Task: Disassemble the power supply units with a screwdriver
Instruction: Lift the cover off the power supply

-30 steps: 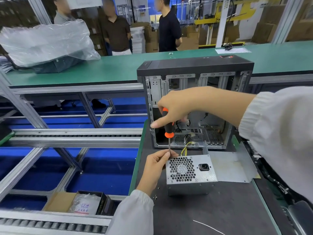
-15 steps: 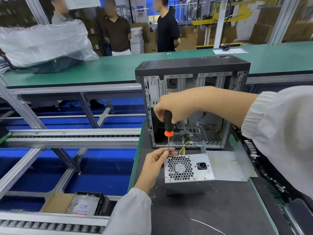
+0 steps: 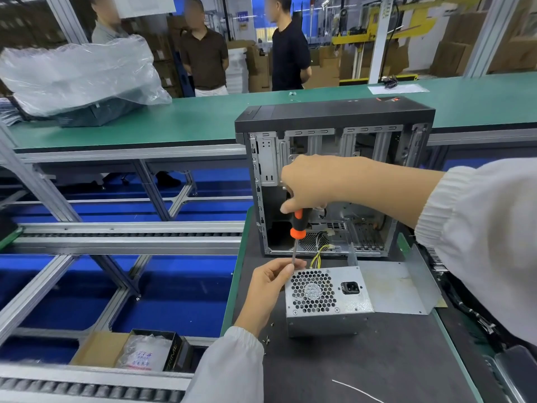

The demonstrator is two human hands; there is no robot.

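A silver power supply unit (image 3: 328,301) with a honeycomb fan grille and a black socket stands on the dark mat, its yellow wires running back into the open computer case (image 3: 334,181). My right hand (image 3: 308,181) grips the black and orange handle of a screwdriver (image 3: 297,228), which points straight down at the unit's top left corner. My left hand (image 3: 270,286) pinches the shaft near its tip, right beside that corner. The tip itself is hidden by my fingers.
A flat metal plate (image 3: 401,289) lies to the right of the unit. Several loose screws (image 3: 266,340) and a white wire (image 3: 357,391) lie on the dark mat (image 3: 377,359). Conveyor rails sit to the left. Three people stand beyond the green bench (image 3: 189,120).
My right hand has closed fully around the screwdriver handle, its index finger no longer stretched out. My left hand stays at the shaft by the unit's corner.
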